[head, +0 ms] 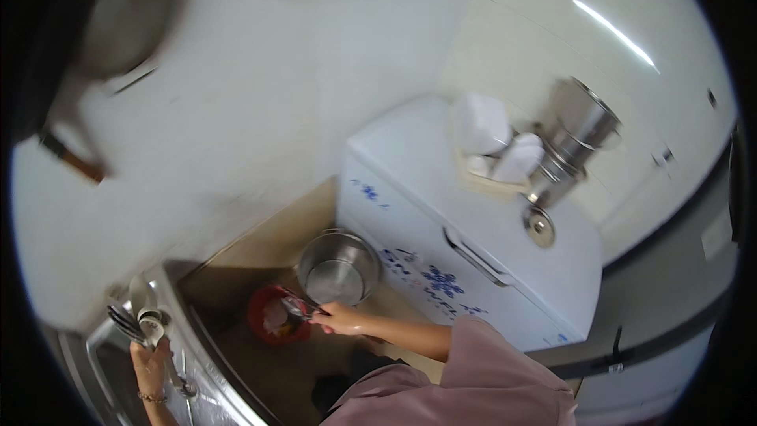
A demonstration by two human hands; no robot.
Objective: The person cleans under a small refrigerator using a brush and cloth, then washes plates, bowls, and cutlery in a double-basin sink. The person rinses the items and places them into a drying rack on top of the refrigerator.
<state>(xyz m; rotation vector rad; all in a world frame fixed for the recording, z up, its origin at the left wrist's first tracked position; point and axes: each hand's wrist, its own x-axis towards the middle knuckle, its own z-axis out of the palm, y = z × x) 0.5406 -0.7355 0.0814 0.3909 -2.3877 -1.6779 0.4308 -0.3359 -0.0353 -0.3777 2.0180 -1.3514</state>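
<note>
My left hand [151, 367], with a bracelet at the wrist, is closed around a bundle of utensils [131, 326] over the stainless steel sink [219, 390]; dark fork-like tines and pale spoon-like ends stick up from it. My right hand [337, 318] reaches out to the other side, gripping the dark handle of a utensil [307, 311]. Its far end, blurred, is over a red plastic bin [257, 319] on the floor, which holds whitish and yellow waste. Beside the bin stands an open, deep metal pot [337, 272].
A white chest freezer [408, 201] with blue print stands beyond the pot. On it are stacked steel pots [576, 130], a metal lid [539, 226] and a tray of white packages [488, 189]. Pans [127, 18] hang on the upper left wall.
</note>
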